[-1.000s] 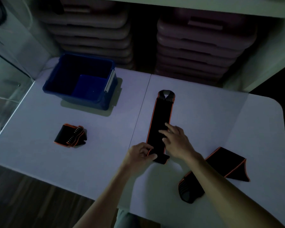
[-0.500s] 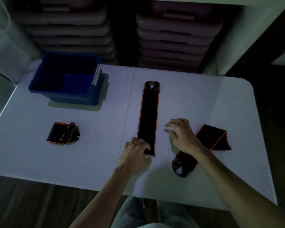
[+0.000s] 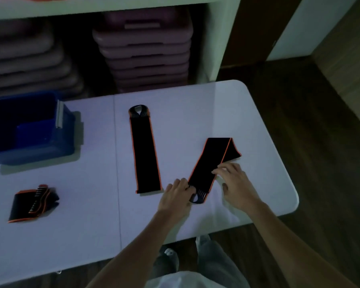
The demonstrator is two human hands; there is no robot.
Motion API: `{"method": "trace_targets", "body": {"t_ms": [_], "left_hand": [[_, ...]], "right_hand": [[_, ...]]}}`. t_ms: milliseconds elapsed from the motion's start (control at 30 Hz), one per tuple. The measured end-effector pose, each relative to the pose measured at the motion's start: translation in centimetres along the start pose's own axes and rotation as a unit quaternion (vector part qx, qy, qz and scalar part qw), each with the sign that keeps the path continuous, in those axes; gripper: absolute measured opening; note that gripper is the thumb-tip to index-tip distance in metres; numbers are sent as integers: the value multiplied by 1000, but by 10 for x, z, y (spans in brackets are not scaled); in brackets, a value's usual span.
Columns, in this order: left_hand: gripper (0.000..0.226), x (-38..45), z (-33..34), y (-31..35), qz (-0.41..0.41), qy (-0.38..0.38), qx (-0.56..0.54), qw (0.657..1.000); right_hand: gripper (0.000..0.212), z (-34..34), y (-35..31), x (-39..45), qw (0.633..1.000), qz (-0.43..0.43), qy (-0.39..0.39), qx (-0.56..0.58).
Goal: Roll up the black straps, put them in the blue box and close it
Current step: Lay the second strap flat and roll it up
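- Both hands on the folded strap (image 3: 208, 163), right part of the white table (image 3: 92, 225).
- Left hand (image 3: 176, 197): fingers curled together on the near end of the folded strap, at its ribbed loop end. Looks like a pinch on that end; thumb contact is hidden, so can't fully confirm.
- Right hand (image 3: 236, 183): fingers spread apart, fingertips pressing down on the strap's right edge about mid-length. Thumb off to the near side, resting on the table. Not clamped on anything.
- Folded strap: black with orange edging, runs diagonally from the loop end near the left hand up to a fold at the far right; a short flap doubles back under it toward the right hand.
- Flat strap (image 3: 146, 152): laid out straight, near-to-far, middle of the table, just left of the left hand but not touching it. Loop end at the far end.
- Rolled strap (image 3: 32, 202): bundled, loosely rolled, near left of the table, well apart from both hands.
- Blue box (image 3: 29, 129): far left of the table, open, partly cut off by the frame edge. No strap visible inside; interior is dark. A pale strip sits on its right rim.
- Behind the table: shelf unit with stacks of mauve trays (image 3: 146, 50).
- Lighting is dim, fine detail on the straps is hard to read.
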State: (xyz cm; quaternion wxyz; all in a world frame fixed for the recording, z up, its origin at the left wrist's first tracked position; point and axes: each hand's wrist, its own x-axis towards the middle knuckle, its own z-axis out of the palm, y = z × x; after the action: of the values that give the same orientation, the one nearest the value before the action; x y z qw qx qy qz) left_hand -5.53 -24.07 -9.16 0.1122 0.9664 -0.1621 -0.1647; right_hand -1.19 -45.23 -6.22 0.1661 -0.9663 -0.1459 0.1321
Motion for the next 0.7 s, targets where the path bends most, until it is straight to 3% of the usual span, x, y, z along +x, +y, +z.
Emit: {"method": "trace_targets", "body": {"t_ms": [100, 200, 300, 333, 433, 467, 533, 600, 700], "left_hand": [[25, 9, 1, -1, -24, 14, -60, 998], [25, 22, -12, -1, -65, 83, -235, 966], [6, 46, -39, -1, -143, 114, -431, 884], [12, 54, -51, -1, -165, 102, -492, 849], [15, 75, -85, -2, -185, 116, -601, 769], [5, 80, -96, -1, -190, 130, -638, 735], [28, 89, -100, 0, -210, 160, -678, 686], [39, 99, -92, 5, -220, 157, -650, 711], [60, 118, -66, 18, -236, 104, -545, 797]], "right_hand": [[68, 3, 2, 5, 999, -29, -30, -26], [71, 9, 5, 17, 995, -74, -55, -33], [63, 9, 8, 36, 991, -119, -53, -43], [53, 8, 9, 44, 992, -123, -35, -15], [14, -15, -2, 66, 979, -50, 33, 195], [12, -26, -6, 75, 966, -22, 51, 252], [14, -52, -12, 93, 946, 24, 63, 318], [19, -76, -12, 111, 937, 35, 62, 342], [32, -99, -4, 137, 940, 20, 49, 337]]}}
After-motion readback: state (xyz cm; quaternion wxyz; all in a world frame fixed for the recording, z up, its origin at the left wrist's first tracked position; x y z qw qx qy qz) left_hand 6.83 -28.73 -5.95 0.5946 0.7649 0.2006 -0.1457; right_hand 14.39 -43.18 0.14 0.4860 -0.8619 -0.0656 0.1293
